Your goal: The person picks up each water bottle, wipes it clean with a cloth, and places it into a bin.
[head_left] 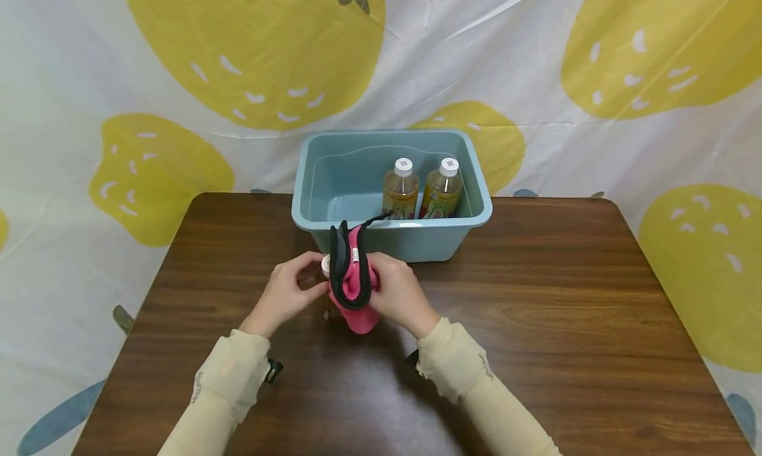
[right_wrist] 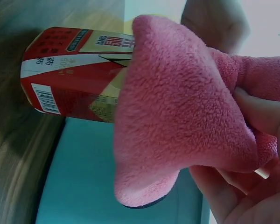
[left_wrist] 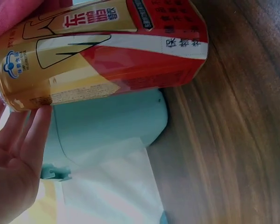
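Note:
Just in front of the blue bin, my left hand [head_left: 283, 298] pinches a drink bottle near its neck, thumb and index finger around the white cap [head_left: 325, 265]. The bottle [left_wrist: 144, 51] has a gold and red label and stands upright; the left wrist view shows fingertips against its shoulder. My right hand [head_left: 400, 292] grips a folded pink fleecy cloth [right_wrist: 182, 102] with black edging. This cloth lies against the upper part of the bottle and hides much of it in the head view.
A light blue bin [head_left: 389, 244] stands at the back of the brown wooden table [head_left: 565, 310]. Inside it, on the right, are two white-capped bottles, one [head_left: 401, 192] beside another [head_left: 442, 192]. A fruit-patterned sheet [head_left: 440, 45] hangs behind.

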`<action>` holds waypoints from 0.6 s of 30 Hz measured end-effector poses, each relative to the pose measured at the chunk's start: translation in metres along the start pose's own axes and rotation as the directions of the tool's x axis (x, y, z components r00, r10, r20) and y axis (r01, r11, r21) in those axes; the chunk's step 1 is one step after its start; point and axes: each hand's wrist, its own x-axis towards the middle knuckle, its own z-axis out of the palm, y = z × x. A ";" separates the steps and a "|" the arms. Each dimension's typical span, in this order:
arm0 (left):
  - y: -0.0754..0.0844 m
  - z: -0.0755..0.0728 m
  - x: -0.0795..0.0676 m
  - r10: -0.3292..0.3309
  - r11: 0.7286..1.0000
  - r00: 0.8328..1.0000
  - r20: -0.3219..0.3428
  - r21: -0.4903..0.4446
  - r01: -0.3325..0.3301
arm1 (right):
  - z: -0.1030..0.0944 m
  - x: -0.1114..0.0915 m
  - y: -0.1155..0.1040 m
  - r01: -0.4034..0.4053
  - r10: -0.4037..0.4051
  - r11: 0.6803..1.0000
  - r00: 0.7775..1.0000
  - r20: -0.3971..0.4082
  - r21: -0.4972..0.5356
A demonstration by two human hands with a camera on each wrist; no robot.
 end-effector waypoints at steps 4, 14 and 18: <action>-0.001 -0.002 0.001 -0.010 1.000 1.000 0.012 -0.023 0.011 | 0.005 -0.002 0.003 0.016 -0.017 0.999 1.000 -0.007 -0.034; -0.003 -0.006 0.003 -0.020 0.999 0.999 0.032 -0.048 0.021 | 0.021 -0.018 0.010 0.140 -0.149 0.987 0.983 -0.111 -0.084; -0.003 -0.004 0.002 -0.049 0.997 0.998 0.042 -0.054 0.052 | 0.030 -0.023 0.017 0.088 -0.093 0.995 0.983 -0.158 -0.039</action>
